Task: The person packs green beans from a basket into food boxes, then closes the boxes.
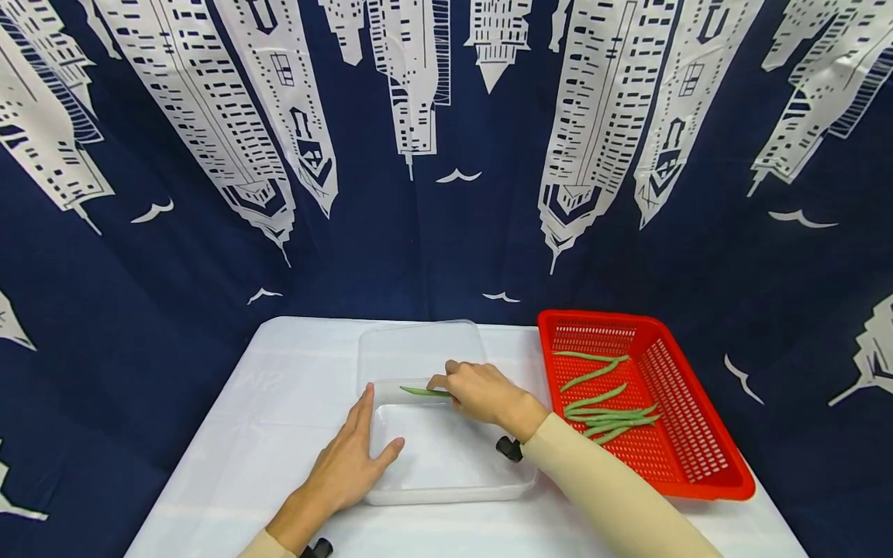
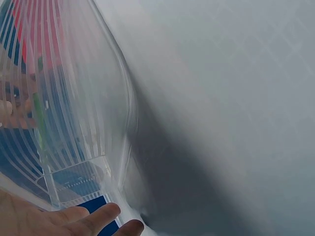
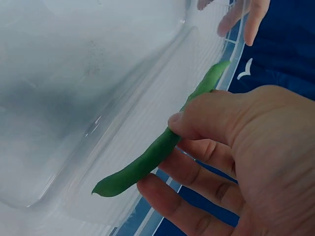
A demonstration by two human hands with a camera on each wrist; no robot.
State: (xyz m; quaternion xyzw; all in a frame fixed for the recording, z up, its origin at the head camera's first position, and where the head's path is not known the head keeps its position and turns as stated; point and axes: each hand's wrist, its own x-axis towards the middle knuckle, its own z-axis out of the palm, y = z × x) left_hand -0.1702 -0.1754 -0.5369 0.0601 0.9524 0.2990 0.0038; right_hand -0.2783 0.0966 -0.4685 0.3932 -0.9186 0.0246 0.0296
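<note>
My right hand [image 1: 483,394] pinches a single green bean [image 3: 147,160] between thumb and fingers, over the far part of a clear plastic container [image 1: 446,494]. The bean's tip points left in the head view. In the right wrist view it lies slantwise across the fingers, with the container's wall behind it. My left hand [image 1: 352,457] rests at the container's left side, fingers straight and thumb spread over the rim. Through the ribbed clear wall in the left wrist view, the bean shows as a blurred green streak.
To the right stands a red perforated basket [image 1: 698,442] with several green beans [image 1: 610,415] lying in it. A clear lid-like sheet [image 1: 418,349] lies behind the container. The white table [image 1: 279,403] ends against a dark blue cloth [image 1: 418,256] printed with white buildings.
</note>
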